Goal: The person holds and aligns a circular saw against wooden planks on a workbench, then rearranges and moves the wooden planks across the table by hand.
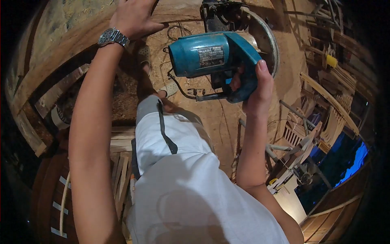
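A teal power tool (pixel 199 55) with a printed label hangs at the top centre, its round blade guard (pixel 264 34) at the right and a black part at the top. My right hand (pixel 260 87) is wrapped round its rear handle. A black cord runs from the handle's lower end. At the upper left my left hand (pixel 134 18), with a metal watch (pixel 113 37) on the wrist, lies on a curved wooden piece (pixel 174 12), fingers spread; some fingertips are cut off by the frame's top edge.
Sawdust lies on the brown floor (pixel 223 122) around my sandalled feet. Wooden slats and chair-like frames (pixel 337 110) stack up at the right beside metal tubes. Curved timber (pixel 40 77) stands at the left, with dark boards (pixel 48 195) at the lower left.
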Tool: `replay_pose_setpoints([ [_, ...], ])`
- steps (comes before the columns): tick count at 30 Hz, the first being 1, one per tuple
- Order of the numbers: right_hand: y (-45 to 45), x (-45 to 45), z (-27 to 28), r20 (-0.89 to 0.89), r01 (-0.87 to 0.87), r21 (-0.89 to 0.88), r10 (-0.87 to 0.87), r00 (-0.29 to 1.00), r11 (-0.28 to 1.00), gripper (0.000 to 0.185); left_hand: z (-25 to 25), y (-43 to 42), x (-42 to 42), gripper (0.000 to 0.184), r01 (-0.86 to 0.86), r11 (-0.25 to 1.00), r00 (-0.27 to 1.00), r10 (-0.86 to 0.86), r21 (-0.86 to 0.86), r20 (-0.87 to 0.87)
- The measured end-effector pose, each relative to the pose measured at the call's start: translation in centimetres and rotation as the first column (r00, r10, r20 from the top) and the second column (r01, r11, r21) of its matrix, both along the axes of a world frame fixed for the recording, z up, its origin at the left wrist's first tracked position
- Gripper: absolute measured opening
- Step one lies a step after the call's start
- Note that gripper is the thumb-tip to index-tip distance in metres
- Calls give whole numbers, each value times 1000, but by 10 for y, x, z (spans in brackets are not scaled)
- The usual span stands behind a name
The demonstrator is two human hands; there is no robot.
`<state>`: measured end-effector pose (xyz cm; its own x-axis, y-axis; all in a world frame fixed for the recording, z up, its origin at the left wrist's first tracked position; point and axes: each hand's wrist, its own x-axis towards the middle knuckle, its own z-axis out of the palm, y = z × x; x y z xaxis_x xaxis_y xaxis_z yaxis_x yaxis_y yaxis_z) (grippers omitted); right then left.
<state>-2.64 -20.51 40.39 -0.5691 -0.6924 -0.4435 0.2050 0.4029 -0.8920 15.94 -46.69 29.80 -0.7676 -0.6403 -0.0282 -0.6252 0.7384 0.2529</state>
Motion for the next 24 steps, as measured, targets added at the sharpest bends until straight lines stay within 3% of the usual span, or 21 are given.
replay_pose_setpoints([
  [24, -13, -2, 4, -13, 3, 1, -3, 1000, 1000, 54, 6, 1, 0, 90, 6, 1000, 1000, -6, -1, -6],
])
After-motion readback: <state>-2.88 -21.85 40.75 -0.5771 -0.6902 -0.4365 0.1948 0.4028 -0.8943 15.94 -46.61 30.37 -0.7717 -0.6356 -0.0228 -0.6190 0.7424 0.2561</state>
